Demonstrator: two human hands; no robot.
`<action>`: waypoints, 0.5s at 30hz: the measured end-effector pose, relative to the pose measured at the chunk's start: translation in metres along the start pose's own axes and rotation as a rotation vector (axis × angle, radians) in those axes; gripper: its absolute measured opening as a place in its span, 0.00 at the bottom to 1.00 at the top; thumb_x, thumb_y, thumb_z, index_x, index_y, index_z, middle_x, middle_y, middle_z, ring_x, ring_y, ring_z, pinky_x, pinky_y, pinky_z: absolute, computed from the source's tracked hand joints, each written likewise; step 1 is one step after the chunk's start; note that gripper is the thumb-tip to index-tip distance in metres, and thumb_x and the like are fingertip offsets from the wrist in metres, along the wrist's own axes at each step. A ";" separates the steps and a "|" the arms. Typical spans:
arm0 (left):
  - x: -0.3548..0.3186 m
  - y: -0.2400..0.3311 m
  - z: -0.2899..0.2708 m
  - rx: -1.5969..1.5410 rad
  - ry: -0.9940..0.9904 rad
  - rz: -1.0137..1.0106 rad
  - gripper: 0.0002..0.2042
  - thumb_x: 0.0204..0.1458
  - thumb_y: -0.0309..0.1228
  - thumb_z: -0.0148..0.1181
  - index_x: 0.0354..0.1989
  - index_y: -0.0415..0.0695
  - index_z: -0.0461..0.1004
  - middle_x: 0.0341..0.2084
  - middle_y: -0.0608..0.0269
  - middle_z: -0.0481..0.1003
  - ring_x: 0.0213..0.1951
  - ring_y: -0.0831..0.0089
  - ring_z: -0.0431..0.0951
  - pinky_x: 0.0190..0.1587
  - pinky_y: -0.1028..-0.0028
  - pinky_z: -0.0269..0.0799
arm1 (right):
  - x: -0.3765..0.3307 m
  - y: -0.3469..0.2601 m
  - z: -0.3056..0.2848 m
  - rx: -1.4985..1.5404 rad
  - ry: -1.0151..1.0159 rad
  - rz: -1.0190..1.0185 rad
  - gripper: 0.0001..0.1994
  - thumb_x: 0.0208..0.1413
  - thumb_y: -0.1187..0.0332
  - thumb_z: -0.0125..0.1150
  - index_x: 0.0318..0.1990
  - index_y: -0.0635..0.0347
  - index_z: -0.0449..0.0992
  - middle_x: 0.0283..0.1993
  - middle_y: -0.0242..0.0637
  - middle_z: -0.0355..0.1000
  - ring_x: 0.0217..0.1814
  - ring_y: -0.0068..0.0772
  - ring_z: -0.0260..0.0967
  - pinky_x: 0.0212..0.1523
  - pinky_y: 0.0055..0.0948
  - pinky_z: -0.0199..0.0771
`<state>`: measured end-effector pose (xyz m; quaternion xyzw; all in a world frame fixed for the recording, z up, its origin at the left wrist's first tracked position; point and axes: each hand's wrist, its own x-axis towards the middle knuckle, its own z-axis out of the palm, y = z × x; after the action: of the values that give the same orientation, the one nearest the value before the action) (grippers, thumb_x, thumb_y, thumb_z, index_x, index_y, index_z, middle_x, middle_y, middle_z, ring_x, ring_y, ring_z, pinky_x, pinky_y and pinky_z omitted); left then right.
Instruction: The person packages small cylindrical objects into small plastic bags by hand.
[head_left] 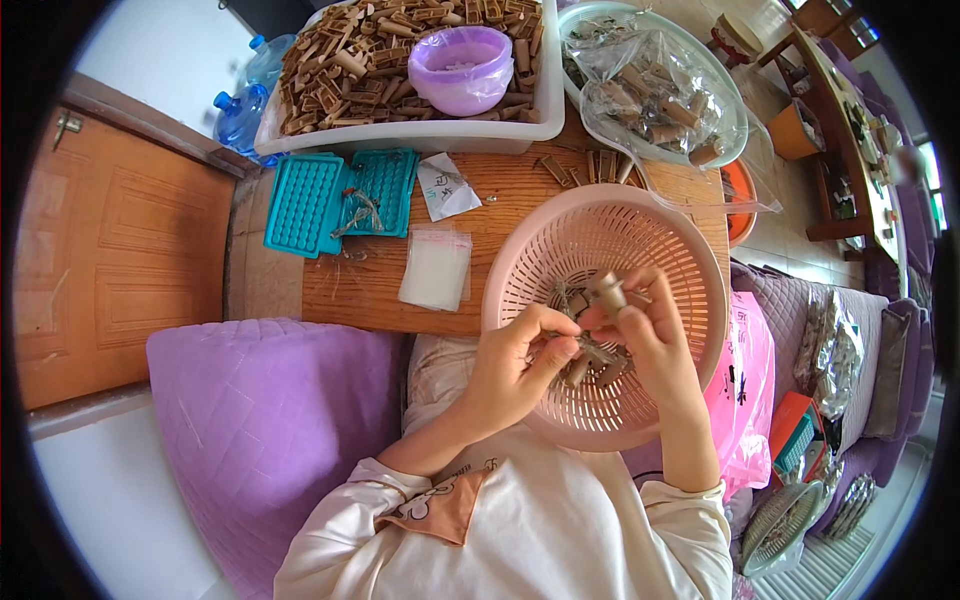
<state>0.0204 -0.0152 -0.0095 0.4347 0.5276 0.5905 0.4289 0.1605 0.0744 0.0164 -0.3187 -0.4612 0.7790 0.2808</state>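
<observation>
A pink perforated plastic basket [522,262] sits at the table's near edge, against my front. Above its middle, my right hand [655,340] is closed round a short tan bamboo-like tube [609,292], held upright between thumb and fingers. My left hand [518,368] pinches some thin grey-brown strands [600,353] just left of the tube. The two hands' fingertips nearly meet there. More small brown tubes [576,372] and tangled strands lie in the basket beneath my hands, partly hidden by them.
A white tub [552,110] full of wooden pieces holds a purple bowl [462,70]. Beside it stands a pale green basin [735,125] with bagged tubes. Teal trays [305,205], clear bags [436,268] and a paper slip [447,187] lie left. A purple-covered seat [270,410] is at my left.
</observation>
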 end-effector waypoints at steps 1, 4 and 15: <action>0.001 0.001 -0.003 0.081 0.037 0.058 0.07 0.50 0.27 0.55 0.34 0.39 0.67 0.22 0.60 0.72 0.25 0.77 0.74 0.28 0.79 0.69 | 0.000 -0.001 0.003 -0.173 -0.030 0.000 0.11 0.56 0.78 0.38 0.46 0.61 0.54 0.42 0.44 0.66 0.38 0.29 0.69 0.36 0.22 0.71; 0.003 0.006 -0.009 0.166 0.091 0.061 0.09 0.49 0.29 0.57 0.34 0.40 0.66 0.24 0.58 0.73 0.24 0.72 0.75 0.27 0.77 0.69 | -0.007 -0.006 0.006 -0.126 -0.099 0.235 0.14 0.56 0.76 0.44 0.51 0.65 0.59 0.43 0.40 0.68 0.39 0.23 0.70 0.36 0.18 0.70; 0.005 0.002 -0.012 0.437 0.052 0.112 0.11 0.47 0.30 0.59 0.34 0.39 0.66 0.24 0.59 0.74 0.25 0.74 0.76 0.28 0.77 0.70 | -0.011 0.021 0.009 -0.136 0.052 0.163 0.17 0.55 0.76 0.49 0.53 0.68 0.61 0.41 0.36 0.69 0.34 0.17 0.67 0.34 0.15 0.69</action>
<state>0.0078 -0.0136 -0.0080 0.5306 0.6288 0.4961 0.2776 0.1578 0.0533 0.0036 -0.3935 -0.4780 0.7577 0.2064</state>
